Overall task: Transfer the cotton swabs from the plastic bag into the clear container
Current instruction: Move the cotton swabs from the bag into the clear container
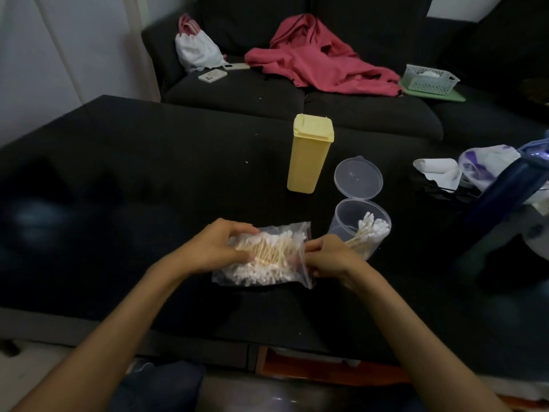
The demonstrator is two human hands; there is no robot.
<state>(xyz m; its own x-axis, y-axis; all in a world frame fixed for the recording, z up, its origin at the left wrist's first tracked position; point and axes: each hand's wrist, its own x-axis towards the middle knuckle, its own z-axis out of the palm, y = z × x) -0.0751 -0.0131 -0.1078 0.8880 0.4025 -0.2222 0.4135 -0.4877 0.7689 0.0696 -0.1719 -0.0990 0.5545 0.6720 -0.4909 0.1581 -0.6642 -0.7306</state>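
A clear plastic bag (267, 275) full of cotton swabs (269, 251) with wooden sticks lies on the black table (118, 188). My left hand (218, 245) grips the bag's left side, fingers pressed on the swabs through the plastic. At the bag's right edge my right hand (328, 257) pinches the plastic by the opening. Just right of the bag stands the clear round container (341, 221), its hinged lid (358, 179) flipped open behind it. A bunch of swabs (371, 230) leans inside it.
A tall yellow box (309, 156) stands behind the bag. Crumpled bags and paper (463, 171) and a blue object (505, 188) crowd the table's right side. Behind is a dark sofa with a pink garment (320, 60), a white pouch (197, 52), a phone (212, 75) and a green basket (429, 78).
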